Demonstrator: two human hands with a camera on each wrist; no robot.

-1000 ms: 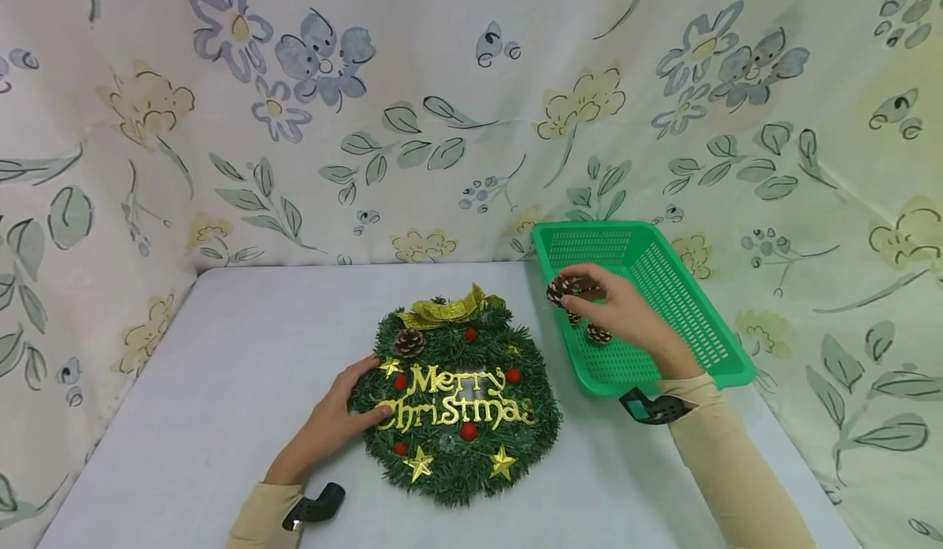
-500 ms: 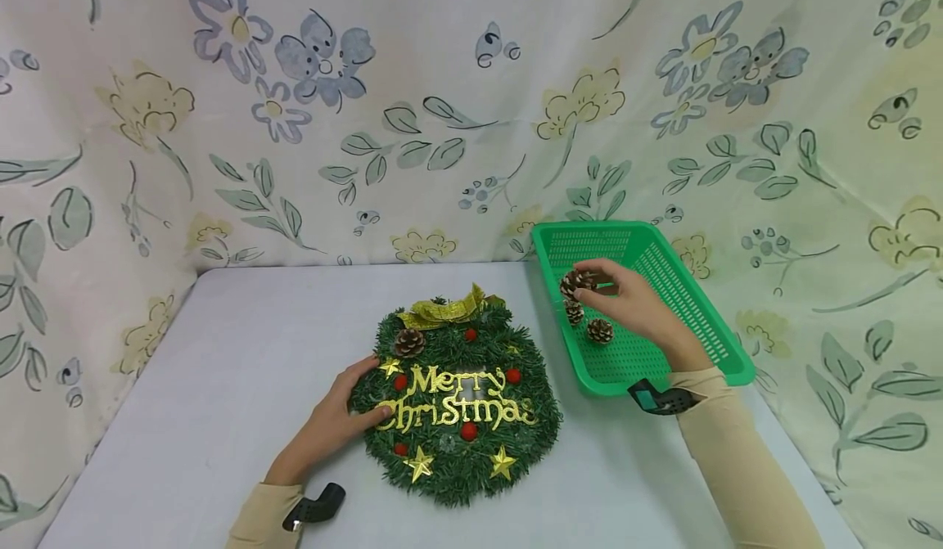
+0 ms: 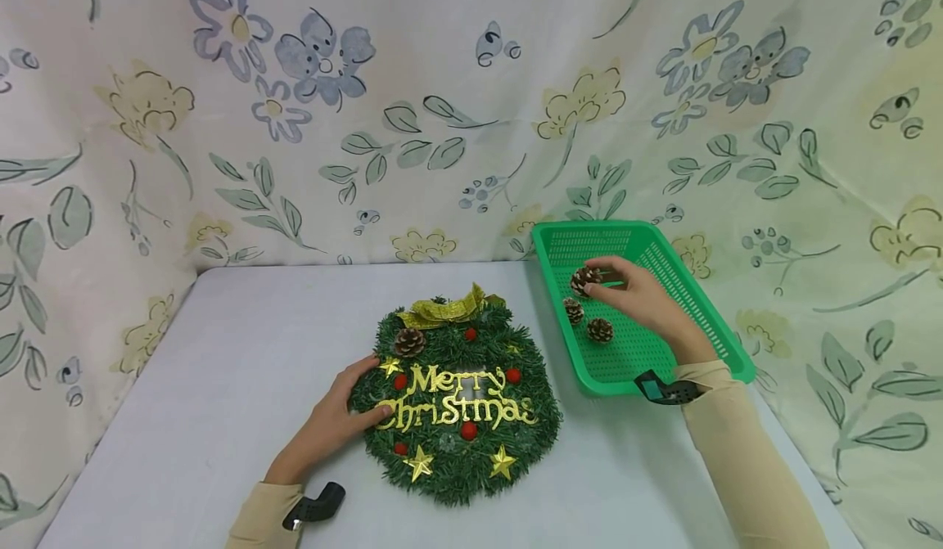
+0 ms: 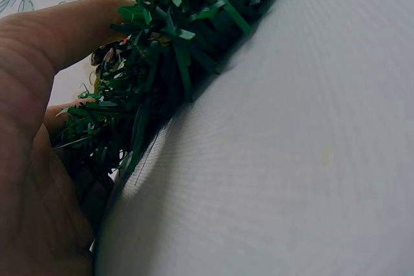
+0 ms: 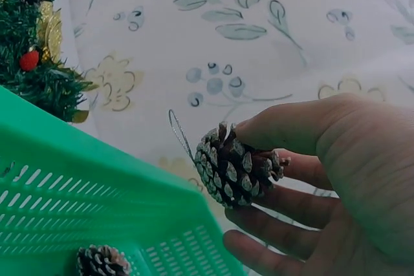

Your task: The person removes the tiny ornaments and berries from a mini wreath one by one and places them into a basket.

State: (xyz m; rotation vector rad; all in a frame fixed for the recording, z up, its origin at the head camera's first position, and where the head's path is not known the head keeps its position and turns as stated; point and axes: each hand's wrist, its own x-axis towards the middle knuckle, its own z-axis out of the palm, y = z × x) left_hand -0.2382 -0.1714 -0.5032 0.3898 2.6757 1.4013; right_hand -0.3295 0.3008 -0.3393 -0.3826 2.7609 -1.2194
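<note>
A pine cone [image 5: 231, 166] with pale-tipped scales and a silver hanging loop is pinched between the thumb and fingers of my right hand [image 3: 641, 297], above the green basket [image 3: 696, 320]. Two other pine cones lie in the basket, one by its left wall [image 3: 573, 311] and one on its floor [image 3: 600, 330]. My left hand [image 3: 340, 414] grips the left edge of a green Christmas wreath [image 3: 471, 475], thumb on top; some of its fingers are hidden under the greenery in the left wrist view. Gold "Merry Christmas" lettering [image 3: 457, 398] spans the wreath.
The wreath carries a gold bow [image 3: 445, 312], a pine cone [image 3: 409, 342], gold stars [image 3: 420, 463] and red balls [image 3: 469, 430]. It lies on a white table [image 3: 243, 353], left of the basket. A floral curtain [image 3: 442, 123] hangs behind the table.
My right hand has moved slightly right and back with its pine cone, farther over the basket, so the two cones below show more fully. My left hand and the wreath have stayed put.
</note>
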